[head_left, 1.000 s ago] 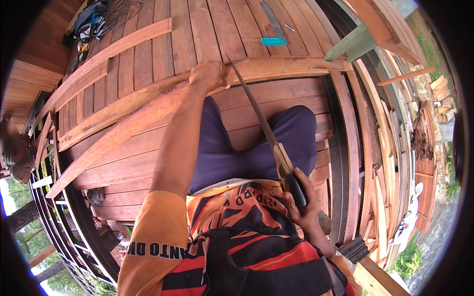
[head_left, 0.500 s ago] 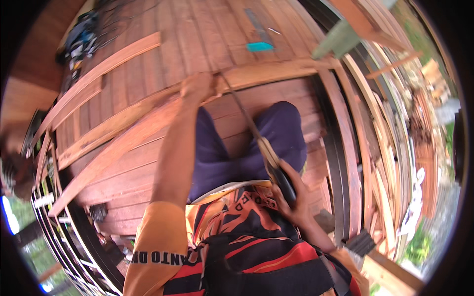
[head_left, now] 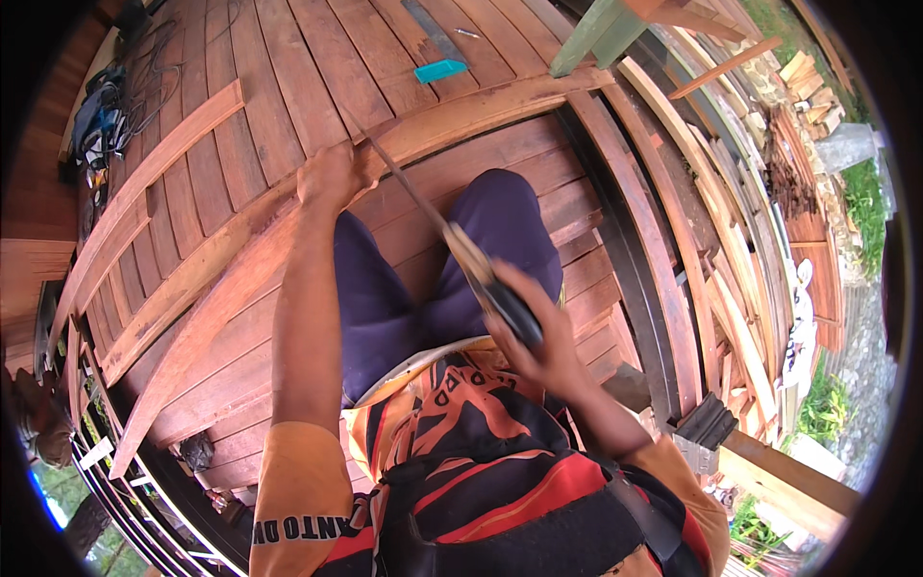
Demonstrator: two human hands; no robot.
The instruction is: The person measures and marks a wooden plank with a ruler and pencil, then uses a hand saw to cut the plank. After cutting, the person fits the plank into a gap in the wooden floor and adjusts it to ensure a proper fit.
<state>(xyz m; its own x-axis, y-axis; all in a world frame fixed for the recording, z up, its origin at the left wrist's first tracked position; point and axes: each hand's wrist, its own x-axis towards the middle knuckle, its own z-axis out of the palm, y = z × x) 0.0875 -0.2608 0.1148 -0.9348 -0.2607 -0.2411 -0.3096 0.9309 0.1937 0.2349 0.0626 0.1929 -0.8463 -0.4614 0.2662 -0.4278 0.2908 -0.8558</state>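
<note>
My left hand (head_left: 327, 178) grips a long, narrow reddish board (head_left: 207, 308) that runs diagonally from the lower left up to the edge of the raised deck. The thin blade of a handsaw (head_left: 409, 188) crosses just right of that hand, at the board's upper end by the wooden edge beam (head_left: 490, 108). My right hand (head_left: 529, 322) is wrapped round the saw's black-and-wood handle (head_left: 486, 279), low over my purple-trousered right leg (head_left: 500, 212).
A teal plastic piece (head_left: 439, 70) and a long metal square (head_left: 428, 24) lie on the raised deck (head_left: 288, 67). Bags and cords (head_left: 96, 115) sit at upper left, two loose boards (head_left: 163, 163) lie below. Green posts (head_left: 601, 38) stand at upper right, beside stacked timber (head_left: 731, 240).
The whole view has shifted, with the deck now further up and left. The saw and my right hand sit higher in the frame; my left hand still grips the board.
</note>
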